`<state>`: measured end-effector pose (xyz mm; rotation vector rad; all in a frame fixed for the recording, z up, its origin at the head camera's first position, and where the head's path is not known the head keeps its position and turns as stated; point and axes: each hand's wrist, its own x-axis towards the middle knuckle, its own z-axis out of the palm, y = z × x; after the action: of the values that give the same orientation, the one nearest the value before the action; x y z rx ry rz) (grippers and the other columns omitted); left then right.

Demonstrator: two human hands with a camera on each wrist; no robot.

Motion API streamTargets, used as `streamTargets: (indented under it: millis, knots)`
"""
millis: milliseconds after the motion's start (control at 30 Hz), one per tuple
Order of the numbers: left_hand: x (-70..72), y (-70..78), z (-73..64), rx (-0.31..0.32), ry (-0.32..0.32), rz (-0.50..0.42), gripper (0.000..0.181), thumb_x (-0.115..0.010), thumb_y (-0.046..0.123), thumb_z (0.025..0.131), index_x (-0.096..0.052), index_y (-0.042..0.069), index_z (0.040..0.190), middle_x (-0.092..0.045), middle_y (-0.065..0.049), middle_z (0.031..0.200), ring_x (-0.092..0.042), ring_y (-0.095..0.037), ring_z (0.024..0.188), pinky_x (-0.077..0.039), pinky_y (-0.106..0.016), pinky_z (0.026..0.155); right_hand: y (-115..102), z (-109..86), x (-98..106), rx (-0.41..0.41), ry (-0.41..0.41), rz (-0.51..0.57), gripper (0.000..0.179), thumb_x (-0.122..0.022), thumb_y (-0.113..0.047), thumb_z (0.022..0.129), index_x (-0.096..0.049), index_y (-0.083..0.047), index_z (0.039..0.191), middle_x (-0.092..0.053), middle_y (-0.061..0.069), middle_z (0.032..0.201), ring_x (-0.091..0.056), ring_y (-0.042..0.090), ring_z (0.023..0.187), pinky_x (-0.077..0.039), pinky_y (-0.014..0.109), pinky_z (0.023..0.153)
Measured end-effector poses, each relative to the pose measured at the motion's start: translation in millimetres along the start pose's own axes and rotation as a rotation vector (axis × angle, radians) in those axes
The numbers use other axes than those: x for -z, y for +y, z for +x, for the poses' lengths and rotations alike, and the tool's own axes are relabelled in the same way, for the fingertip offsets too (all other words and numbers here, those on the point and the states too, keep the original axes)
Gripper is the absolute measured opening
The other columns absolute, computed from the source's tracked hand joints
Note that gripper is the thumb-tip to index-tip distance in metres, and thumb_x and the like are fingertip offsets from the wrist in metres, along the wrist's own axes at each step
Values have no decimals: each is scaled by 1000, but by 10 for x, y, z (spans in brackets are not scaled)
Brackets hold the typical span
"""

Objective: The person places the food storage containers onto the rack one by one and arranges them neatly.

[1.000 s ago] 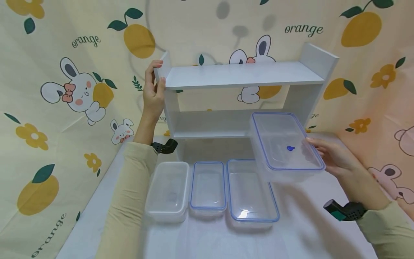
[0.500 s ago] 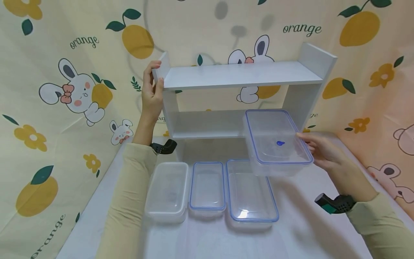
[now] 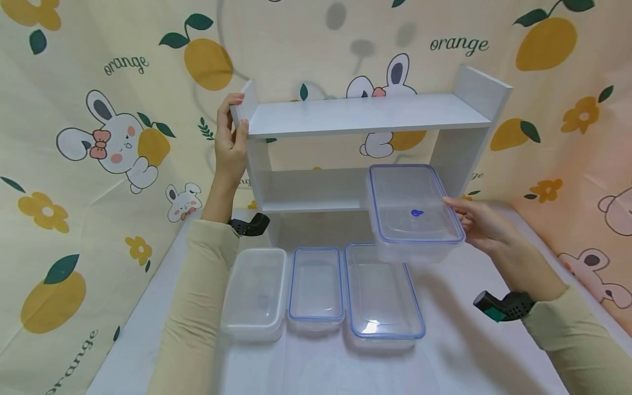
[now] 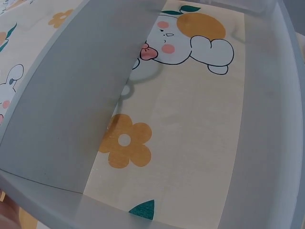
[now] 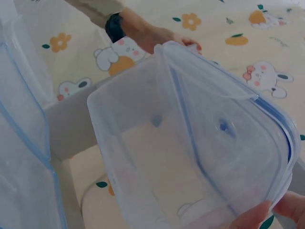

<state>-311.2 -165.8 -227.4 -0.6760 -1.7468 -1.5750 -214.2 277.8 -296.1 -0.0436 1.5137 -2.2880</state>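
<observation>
My right hand [image 3: 486,226] grips the right side of a clear plastic food container [image 3: 410,206] with a blue-edged lid and a small blue valve. The container is held up in front of the shelf's right half. In the right wrist view, thumb and fingertips pinch the rim of the food container [image 5: 209,138] at the lower right. My left hand [image 3: 231,142] holds the upper left side panel of a white shelf unit [image 3: 370,115], thumb at the front edge. In the left wrist view the inside of the shelf unit [image 4: 66,109] fills the picture.
On the white table [image 3: 316,367], in front of the shelf, stand a white-lidded container [image 3: 254,293], a small blue-edged container [image 3: 316,285] and a larger blue-edged container [image 3: 385,296], side by side. A patterned cloth [image 3: 123,230] hangs behind and at the sides.
My right hand has carried the food container left and slightly up, closer to the shelf. My left hand keeps its hold on the side panel.
</observation>
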Motion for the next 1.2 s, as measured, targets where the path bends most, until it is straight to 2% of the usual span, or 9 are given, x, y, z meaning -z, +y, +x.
streamTargets:
  millis: [133, 267, 533, 767, 967, 1200]
  knots:
    - [-8, 9, -5, -3, 0, -10, 35, -37, -2, 97, -36, -3, 132, -38, -10, 148, -33, -13, 141, -25, -41, 121, -22, 14, -25, -12, 32, -13, 15, -49, -16, 98, -64, -17, 98, -66, 0, 87, -61, 12, 72, -55, 22, 69]
    - [-19, 57, -18, 3, 7, -7, 34, -37, -2, 97, -38, -2, 131, -38, -11, 147, -33, -13, 141, -24, -39, 121, -40, 38, -55, -21, 43, -53, 18, -50, -18, 98, -67, -15, 94, -68, -1, 80, -59, 10, 66, -50, 20, 62]
    - [-31, 101, -21, 9, 4, -7, 36, -35, -5, 96, -36, -6, 132, -35, -17, 149, -31, -18, 144, -21, -40, 123, -66, 72, -104, -39, 61, -118, 17, -52, -22, 98, -67, -16, 92, -66, -3, 78, -56, 9, 67, -46, 21, 63]
    - [-9, 27, -12, -15, 5, 13, 35, -36, -1, 97, -38, -1, 132, -39, -9, 147, -33, -13, 142, -25, -35, 121, -65, 108, -151, -22, 44, -95, 17, -52, -21, 98, -66, -15, 93, -65, -3, 77, -55, 9, 66, -46, 19, 61]
    - [-4, 16, -13, -15, 3, 29, 35, -37, 1, 97, -38, -2, 132, -40, -7, 147, -33, -12, 142, -25, -37, 122, -67, 137, -181, -21, 39, -74, 17, -52, -22, 97, -67, -14, 93, -66, -3, 79, -58, 9, 68, -50, 20, 64]
    - [-2, 3, -2, -14, 2, 9, 35, -37, -1, 97, -37, -3, 132, -39, -10, 147, -33, -17, 142, -25, -39, 121, -80, 178, -227, -36, 68, -88, 15, -55, -24, 96, -67, -16, 91, -64, -4, 77, -55, 8, 67, -49, 18, 63]
